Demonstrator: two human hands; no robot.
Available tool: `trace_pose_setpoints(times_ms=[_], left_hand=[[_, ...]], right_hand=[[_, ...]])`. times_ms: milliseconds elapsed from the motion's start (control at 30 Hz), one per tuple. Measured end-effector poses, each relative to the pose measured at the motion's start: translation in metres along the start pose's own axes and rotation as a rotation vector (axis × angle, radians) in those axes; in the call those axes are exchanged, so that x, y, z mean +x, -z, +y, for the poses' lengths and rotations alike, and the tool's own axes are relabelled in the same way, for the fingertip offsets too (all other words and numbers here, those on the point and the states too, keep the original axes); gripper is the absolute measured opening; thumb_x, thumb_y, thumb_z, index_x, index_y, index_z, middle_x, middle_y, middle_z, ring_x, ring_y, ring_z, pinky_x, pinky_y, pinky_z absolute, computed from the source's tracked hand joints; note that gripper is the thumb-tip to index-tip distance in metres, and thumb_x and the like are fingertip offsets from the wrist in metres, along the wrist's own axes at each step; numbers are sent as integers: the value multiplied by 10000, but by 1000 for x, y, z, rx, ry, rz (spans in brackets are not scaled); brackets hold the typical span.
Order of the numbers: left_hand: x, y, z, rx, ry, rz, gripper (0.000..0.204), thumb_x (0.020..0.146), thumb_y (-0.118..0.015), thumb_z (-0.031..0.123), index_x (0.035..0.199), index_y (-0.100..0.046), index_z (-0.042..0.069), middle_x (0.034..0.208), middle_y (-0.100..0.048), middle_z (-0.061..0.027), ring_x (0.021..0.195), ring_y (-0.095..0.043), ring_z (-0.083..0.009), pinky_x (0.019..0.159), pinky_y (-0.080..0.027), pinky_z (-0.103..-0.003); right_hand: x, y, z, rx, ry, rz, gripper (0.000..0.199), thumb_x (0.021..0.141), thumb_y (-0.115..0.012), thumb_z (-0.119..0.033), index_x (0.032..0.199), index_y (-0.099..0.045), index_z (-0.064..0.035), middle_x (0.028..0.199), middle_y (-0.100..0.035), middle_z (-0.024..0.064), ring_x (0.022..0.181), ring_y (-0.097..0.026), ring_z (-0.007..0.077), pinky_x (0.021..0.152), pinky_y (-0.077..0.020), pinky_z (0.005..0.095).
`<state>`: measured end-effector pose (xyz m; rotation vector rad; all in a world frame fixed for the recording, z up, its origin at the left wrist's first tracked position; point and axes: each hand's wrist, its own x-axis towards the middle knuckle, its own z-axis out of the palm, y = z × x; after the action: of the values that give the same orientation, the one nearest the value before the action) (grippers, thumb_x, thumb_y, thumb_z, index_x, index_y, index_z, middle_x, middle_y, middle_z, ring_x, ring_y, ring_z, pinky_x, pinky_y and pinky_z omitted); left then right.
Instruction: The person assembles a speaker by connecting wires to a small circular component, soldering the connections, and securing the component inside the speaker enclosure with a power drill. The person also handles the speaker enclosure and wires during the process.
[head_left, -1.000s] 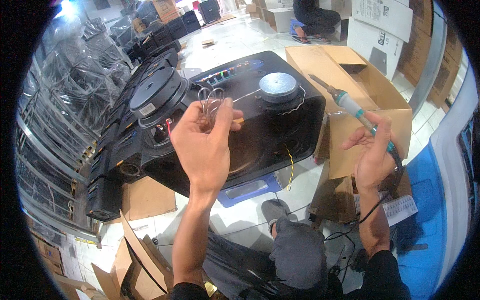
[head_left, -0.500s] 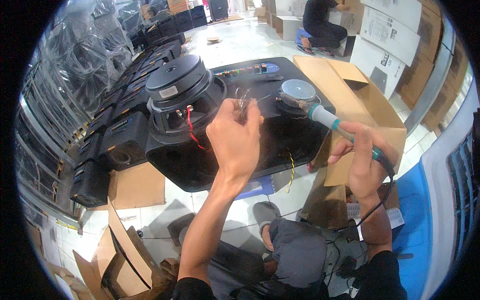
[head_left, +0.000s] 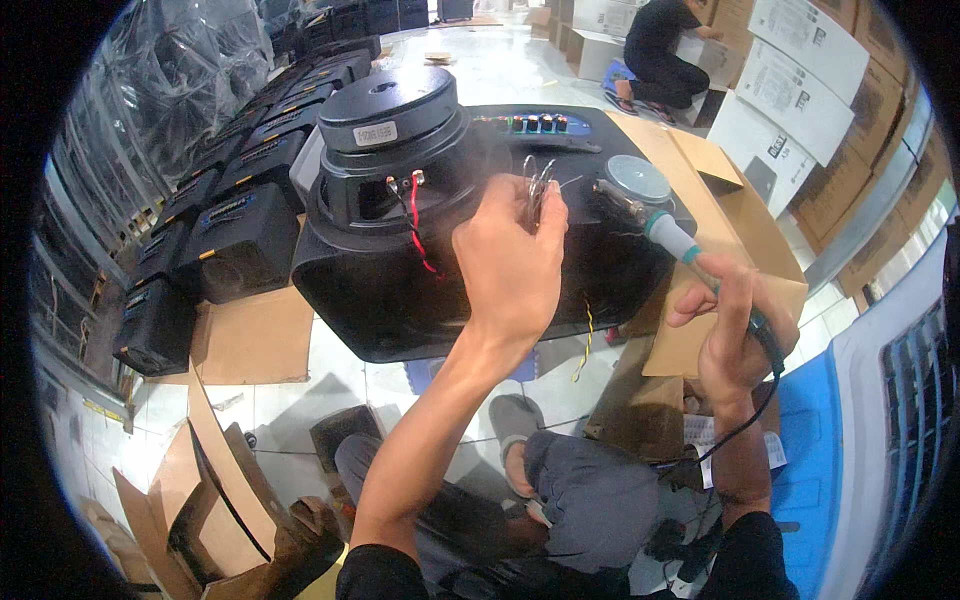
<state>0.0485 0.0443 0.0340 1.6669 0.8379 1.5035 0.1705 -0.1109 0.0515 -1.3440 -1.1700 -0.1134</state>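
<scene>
View from the head camera, looking down over a black speaker cabinet (head_left: 400, 300) lying face-up on the floor. The left hand (head_left: 510, 265) is raised above the cabinet, fingers pinched around a small coil of thin solder wire (head_left: 538, 180), whose loops rise just above the fingertips. The right hand (head_left: 735, 340) is clenched around a soldering iron (head_left: 670, 240) with a pale handle and teal collar; its metal tip points up and left toward the wire coil, close to it, though contact cannot be judged. A black cord (head_left: 745, 420) runs from the iron down past the wrist. A faint haze hangs over the cabinet near the wire.

A large round woofer (head_left: 390, 140) sits magnet-up in the cabinet, with red and black leads (head_left: 415, 225) at its side terminal. A smaller round driver (head_left: 637, 178) lies to its right, and a row of coloured terminals (head_left: 535, 123) sits at the cabinet's far edge. Flattened cardboard (head_left: 740, 215) lies beside the cabinet on the right. Rows of black speaker boxes (head_left: 225, 215) line the left. In the background a second person (head_left: 665, 50) crouches among stacked cartons (head_left: 800, 60).
</scene>
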Motion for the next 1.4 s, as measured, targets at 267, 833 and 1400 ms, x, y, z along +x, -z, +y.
trace_pose_setpoints(times_ms=[267,833,1400], left_hand=[[-2,-1,0,-44,-41,2,205,968,-694,149,861,-645,-20,688,-708,-63,539,-584,-60,494,-443,-247],[-3,-3,1,-45,-48,-57,167,934,-696,140,938,-656,-22,805,-718,-225,738,-729,-377,651,-537,-426],[-3,-6,-1,-15,-83,-53,169,934,-692,140,937,-659,-26,800,-716,-229,728,-725,-384,645,-535,-437]], right_hand=[[-5,-6,4,-62,109,3,324,1065,-549,-250,1054,-742,10,657,-684,86,556,-681,145,533,-533,272],[-7,-9,15,-13,90,62,425,1090,-524,-298,1036,-715,78,700,-693,142,539,-661,168,520,-525,277],[-10,-13,17,24,55,111,500,1096,-499,-365,1026,-715,80,669,-673,135,529,-655,173,501,-530,276]])
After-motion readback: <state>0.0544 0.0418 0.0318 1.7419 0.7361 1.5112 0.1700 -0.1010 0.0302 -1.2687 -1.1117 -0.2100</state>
